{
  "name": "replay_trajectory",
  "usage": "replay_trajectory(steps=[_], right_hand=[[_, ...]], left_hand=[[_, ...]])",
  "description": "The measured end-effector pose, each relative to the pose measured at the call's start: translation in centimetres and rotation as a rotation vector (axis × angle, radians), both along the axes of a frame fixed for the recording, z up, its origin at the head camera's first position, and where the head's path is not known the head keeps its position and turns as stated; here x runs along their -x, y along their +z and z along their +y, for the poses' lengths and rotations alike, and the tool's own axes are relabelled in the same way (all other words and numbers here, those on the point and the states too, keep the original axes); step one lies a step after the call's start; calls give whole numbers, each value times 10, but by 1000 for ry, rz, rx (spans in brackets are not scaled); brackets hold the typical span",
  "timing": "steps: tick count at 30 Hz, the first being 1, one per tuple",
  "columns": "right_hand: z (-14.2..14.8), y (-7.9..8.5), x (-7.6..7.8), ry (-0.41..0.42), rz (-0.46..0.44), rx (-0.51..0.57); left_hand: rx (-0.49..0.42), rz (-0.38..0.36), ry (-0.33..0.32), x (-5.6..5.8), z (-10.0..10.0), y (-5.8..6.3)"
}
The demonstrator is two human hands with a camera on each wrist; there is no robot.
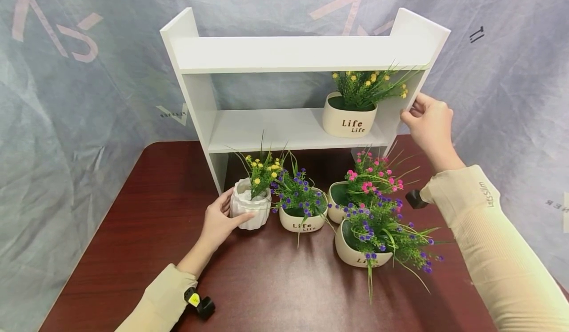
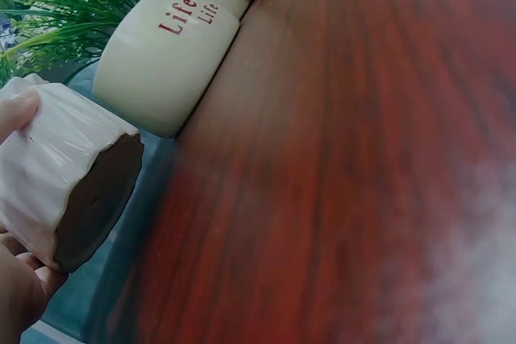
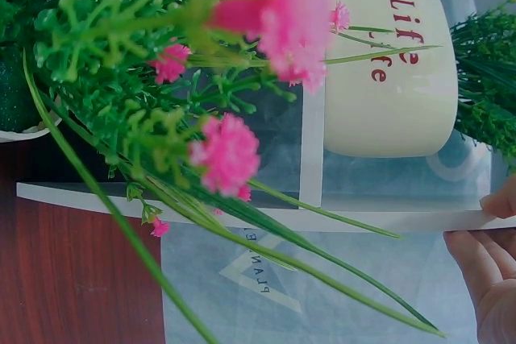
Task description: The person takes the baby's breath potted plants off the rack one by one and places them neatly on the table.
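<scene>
My left hand (image 1: 221, 219) grips a small white ridged flowerpot (image 1: 251, 210) with yellow flowers, thumb across its front. In the left wrist view this flowerpot (image 2: 60, 163) shows its dark underside, so it is raised off the table. At the right, my right hand (image 1: 430, 124) pinches the front edge of the white shelf's side panel (image 1: 420, 40); the right wrist view shows thumb and fingers on either side of the panel (image 3: 363, 220). A cream "Life" pot (image 1: 348, 119) with yellow flowers stands on the middle shelf, near that panel.
Right of the ridged pot stands a cream pot (image 1: 303, 222) with purple flowers. Further right are a pink-flowered pot (image 1: 336, 213) and, nearer me, another purple-flowered pot (image 1: 362, 258). All rest on the dark red table (image 1: 275, 292). A grey curtain (image 1: 111, 109) hangs behind.
</scene>
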State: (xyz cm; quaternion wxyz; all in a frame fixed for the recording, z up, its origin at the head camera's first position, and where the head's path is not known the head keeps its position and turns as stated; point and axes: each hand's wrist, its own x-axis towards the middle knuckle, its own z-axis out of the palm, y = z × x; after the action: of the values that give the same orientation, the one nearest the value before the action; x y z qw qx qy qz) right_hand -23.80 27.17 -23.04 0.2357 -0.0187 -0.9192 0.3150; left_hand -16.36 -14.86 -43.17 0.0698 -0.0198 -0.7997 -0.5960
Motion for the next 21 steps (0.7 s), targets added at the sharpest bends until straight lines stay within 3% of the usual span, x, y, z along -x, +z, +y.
replay_trajectory(steps=[21], right_hand=[[0, 0, 1, 2, -5, 6]], left_hand=[[16, 9, -48, 6, 12, -3]])
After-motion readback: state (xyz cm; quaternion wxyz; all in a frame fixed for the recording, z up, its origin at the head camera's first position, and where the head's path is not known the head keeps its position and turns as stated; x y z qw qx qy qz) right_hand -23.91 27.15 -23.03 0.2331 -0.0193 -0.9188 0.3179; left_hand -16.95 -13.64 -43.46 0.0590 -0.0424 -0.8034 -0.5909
